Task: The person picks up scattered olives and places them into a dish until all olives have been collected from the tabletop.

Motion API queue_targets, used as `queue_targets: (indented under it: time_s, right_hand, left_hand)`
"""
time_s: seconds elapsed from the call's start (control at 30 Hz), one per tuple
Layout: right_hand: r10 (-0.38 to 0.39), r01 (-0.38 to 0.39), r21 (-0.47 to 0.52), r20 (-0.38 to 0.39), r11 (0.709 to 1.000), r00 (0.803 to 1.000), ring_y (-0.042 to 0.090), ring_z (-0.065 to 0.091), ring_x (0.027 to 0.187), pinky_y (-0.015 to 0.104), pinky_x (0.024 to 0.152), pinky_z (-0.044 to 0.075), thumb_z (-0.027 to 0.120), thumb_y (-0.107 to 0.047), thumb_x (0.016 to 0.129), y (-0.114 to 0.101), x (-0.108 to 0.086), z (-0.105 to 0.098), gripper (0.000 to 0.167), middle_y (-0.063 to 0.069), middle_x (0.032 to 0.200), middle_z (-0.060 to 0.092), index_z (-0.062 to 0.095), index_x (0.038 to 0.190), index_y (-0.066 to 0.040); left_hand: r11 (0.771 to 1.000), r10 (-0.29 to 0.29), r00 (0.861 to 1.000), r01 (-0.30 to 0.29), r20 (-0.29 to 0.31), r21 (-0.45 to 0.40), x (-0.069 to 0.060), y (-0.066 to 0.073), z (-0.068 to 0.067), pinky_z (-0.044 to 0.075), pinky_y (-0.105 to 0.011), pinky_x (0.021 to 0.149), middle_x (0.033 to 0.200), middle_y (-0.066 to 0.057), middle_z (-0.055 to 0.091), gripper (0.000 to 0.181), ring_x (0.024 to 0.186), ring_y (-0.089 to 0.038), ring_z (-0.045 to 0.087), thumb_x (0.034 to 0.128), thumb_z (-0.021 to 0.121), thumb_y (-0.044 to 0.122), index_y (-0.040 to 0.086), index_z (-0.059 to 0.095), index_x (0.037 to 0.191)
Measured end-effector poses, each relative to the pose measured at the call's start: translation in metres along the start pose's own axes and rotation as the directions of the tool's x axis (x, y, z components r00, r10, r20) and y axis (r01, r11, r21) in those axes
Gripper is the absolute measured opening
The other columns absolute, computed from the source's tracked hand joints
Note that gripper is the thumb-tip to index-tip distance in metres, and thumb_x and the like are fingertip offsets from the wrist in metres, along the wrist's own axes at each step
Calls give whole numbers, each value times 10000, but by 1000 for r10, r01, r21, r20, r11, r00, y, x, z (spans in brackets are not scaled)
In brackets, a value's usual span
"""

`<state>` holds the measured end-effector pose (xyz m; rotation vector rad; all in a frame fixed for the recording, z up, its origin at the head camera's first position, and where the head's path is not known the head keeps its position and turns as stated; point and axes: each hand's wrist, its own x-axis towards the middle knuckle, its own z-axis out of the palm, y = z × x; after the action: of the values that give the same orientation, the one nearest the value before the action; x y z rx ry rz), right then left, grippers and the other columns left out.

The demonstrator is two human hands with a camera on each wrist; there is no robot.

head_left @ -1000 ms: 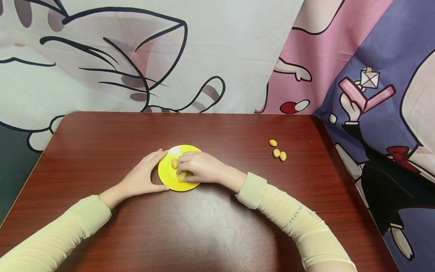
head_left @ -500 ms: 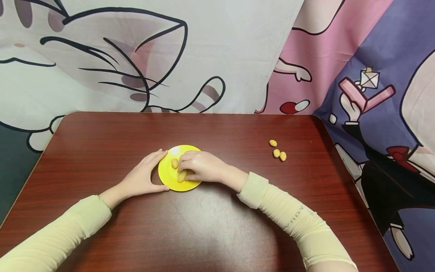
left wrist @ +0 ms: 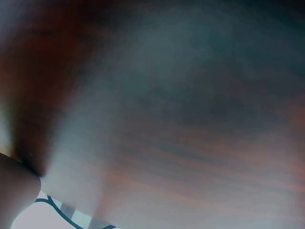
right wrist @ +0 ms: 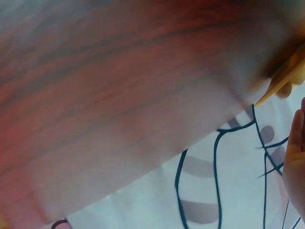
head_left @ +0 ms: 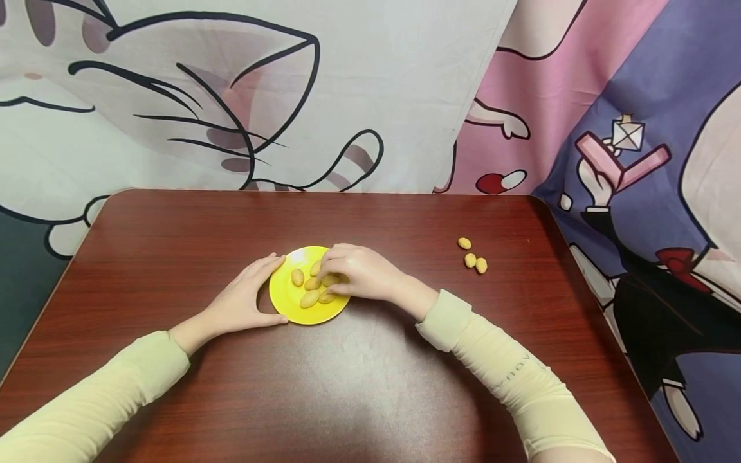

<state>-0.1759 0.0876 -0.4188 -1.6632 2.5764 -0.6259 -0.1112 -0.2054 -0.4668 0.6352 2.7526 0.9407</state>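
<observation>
A round yellow plate (head_left: 283, 299) lies on the table in the head view, bearing several small yellow-brown oval pieces (head_left: 309, 299), perhaps nuts. My left hand (head_left: 246, 299) frames the plate's left side, thumb and fairly straight fingertips touching the rim. Over its right side is my right hand (head_left: 361, 273), with loosely bent fingers among the pieces and a gap between thumb and fingers. These fingers partly cover some pieces. In the right wrist view, the plate's edge (right wrist: 281, 81) appears at the right. The left wrist view is mostly blurred tabletop.
Three more oval pieces (head_left: 470, 260) lie apart at the right of the brown wooden table (head_left: 370, 386). Behind the table's far edge hangs a white cartoon-cat cloth (head_left: 399, 83). A pink and purple printed cloth (head_left: 579, 83) hangs at the right.
My right hand has shifted right and slightly away, its fingers loosening. More oval pieces now show spread on the plate. The left hand and the three pieces at the right stay put.
</observation>
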Motion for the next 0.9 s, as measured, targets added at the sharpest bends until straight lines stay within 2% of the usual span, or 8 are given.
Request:
queue_targets:
  time_s: [0.07,0.3,0.47,0.9]
  right_hand:
    - [12,-12,1,-22,1000,1000,160,646,1029,285,972,539,851,-178,911,4,-2,-4,179,-18,1044,737,804,1077,-130]
    - [73,-74,-16,-51,997,996,188,665,1059,329,991,559,836,-118,902,19,-14,-19,176,9,1066,740,811,1076,-108]
    - [119,-120,2,-76,993,990,193,675,1057,350,988,568,859,-130,893,30,-24,-29,206,7,1060,759,820,1095,-117]
    - [230,-230,23,-176,973,957,248,680,1092,426,1017,567,855,-106,892,59,-64,-50,218,64,1095,757,812,1104,-86]
  left_hand:
    - [1000,0,1000,0,-1,3,0,0,0,331,-725,1210,1710,-242,308,1160,1579,-480,283,757,946,430,34,323,1651]
    - [1000,5,1000,-5,-7,5,1,-1,0,335,-714,1213,1705,-241,319,1158,1580,-475,288,753,949,427,22,332,1645]
    - [1000,6,1000,-6,-7,4,0,-1,1,339,-713,1212,1706,-238,320,1161,1580,-471,290,754,947,438,29,329,1648]
    - [1000,3,1000,-3,-8,7,0,-1,1,347,-709,1211,1702,-251,319,1159,1574,-477,296,750,952,415,24,330,1646]
